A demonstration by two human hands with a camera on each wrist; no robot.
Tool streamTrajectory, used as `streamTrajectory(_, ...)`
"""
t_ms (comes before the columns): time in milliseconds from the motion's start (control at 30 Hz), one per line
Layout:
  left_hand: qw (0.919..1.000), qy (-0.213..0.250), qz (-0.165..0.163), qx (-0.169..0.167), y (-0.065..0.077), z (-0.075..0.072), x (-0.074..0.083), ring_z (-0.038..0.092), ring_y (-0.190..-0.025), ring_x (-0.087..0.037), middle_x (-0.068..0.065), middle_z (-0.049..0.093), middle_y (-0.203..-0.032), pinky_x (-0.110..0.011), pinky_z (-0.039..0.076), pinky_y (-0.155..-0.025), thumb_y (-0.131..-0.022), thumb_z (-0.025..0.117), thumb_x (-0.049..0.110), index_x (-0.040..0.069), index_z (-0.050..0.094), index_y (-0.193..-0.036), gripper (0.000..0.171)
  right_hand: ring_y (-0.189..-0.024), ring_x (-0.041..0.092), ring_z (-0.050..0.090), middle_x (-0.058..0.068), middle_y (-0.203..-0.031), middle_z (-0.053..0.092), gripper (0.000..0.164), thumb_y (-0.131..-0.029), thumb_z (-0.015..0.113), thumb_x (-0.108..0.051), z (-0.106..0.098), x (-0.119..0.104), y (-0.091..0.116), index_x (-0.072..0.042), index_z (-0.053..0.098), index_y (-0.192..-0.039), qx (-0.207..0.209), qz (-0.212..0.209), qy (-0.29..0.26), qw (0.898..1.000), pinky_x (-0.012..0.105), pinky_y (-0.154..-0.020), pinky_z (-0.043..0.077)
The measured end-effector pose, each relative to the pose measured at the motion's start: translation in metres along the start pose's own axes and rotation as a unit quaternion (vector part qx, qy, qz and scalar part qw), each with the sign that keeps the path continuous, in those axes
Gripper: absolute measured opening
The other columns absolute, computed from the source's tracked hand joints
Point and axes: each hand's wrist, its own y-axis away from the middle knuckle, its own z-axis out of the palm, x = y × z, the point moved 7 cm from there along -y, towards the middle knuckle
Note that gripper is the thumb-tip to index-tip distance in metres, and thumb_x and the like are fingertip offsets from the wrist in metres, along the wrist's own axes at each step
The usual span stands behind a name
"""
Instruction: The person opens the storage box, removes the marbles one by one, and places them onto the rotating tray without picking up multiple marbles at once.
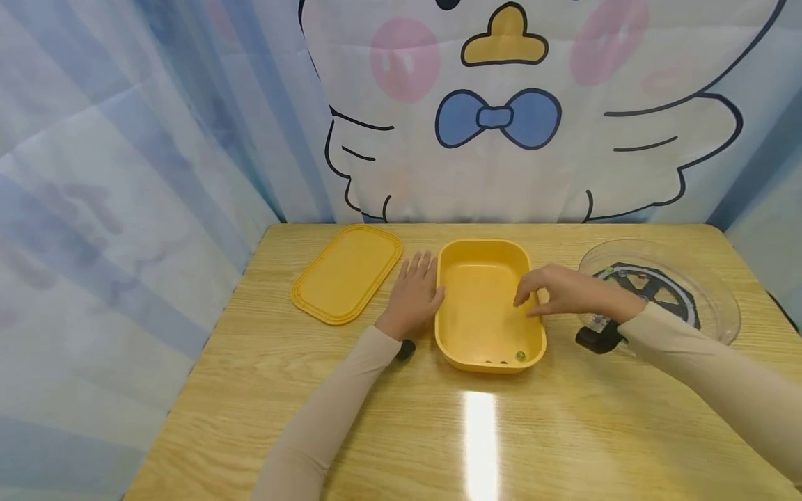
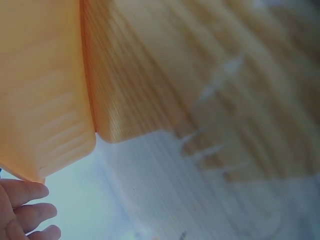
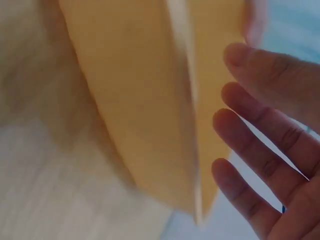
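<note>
A yellow plastic container (image 1: 482,306) stands on the wooden table. A small green round piece (image 1: 521,355) and a couple of tiny dark pieces lie at its near end. My left hand (image 1: 413,296) lies at the container's left side, fingers extended and thumb by the rim; part of that hand (image 2: 27,210) shows in the left wrist view. Over the right rim reaches my right hand (image 1: 557,291), its fingers loosely bent inside the container. In the right wrist view the fingers (image 3: 250,145) are spread apart, with nothing visible between them and the thumb.
A flat yellow lid (image 1: 347,275) lies left of the container. At the right is a clear round dish (image 1: 720,313) with a black wheel-like shape (image 1: 670,296), partly hidden by my right arm. A patterned curtain (image 1: 495,181) hangs behind the table.
</note>
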Motion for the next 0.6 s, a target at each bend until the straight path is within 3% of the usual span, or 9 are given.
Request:
streamTrajectory(100,1.0,0.0,0.004,0.002,0.0,-0.001,0.0,0.015,-0.146,-0.028,-0.014,0.023,-0.156,-0.045,0.012,-0.119,-0.099,0.037,0.033,0.003,0.026,-0.148,0.058,-0.075,0.011,0.061,-0.002,-0.084,0.069,0.016,-0.073,0.078,-0.006,0.025,-0.013,-0.012,-0.009,0.073,-0.087,-0.061,-0.03,-0.015,0.998,0.028,-0.068,0.053)
streamTrajectory(367,1.0,0.002,0.0,-0.004,0.001,-0.002,0.0,0.016,-0.146,-0.029,-0.014,0.022,-0.156,-0.044,0.012,-0.12,-0.1,0.037,0.033,0.003,0.026,-0.148,0.058,-0.053,-0.002,0.038,-0.009,-0.057,0.053,0.019,-0.059,0.069,0.008,0.072,-0.019,-0.025,-0.011,0.067,-0.063,-0.205,-0.004,-0.012,0.979,0.014,-0.049,0.036)
streamTrajectory(467,1.0,0.005,-0.001,-0.007,0.0,-0.002,0.001,0.015,-0.146,-0.029,-0.014,0.022,-0.156,-0.044,0.01,-0.12,-0.1,0.037,0.033,0.003,0.025,-0.149,0.059,-0.049,-0.002,0.034,-0.01,-0.053,0.049,0.02,-0.06,0.066,0.01,0.079,-0.02,-0.027,-0.01,0.065,-0.059,-0.223,0.0,-0.021,0.975,0.013,-0.046,0.031)
streamTrajectory(600,1.0,0.005,-0.002,-0.006,0.0,-0.002,0.0,0.015,-0.147,-0.028,-0.014,0.022,-0.156,-0.044,0.01,-0.12,-0.1,0.038,0.033,0.003,0.024,-0.149,0.059,-0.049,-0.002,0.036,-0.01,-0.055,0.051,0.022,-0.06,0.063,0.01,0.08,-0.021,-0.029,-0.011,0.066,-0.06,-0.213,-0.006,-0.033,0.976,0.013,-0.046,0.033)
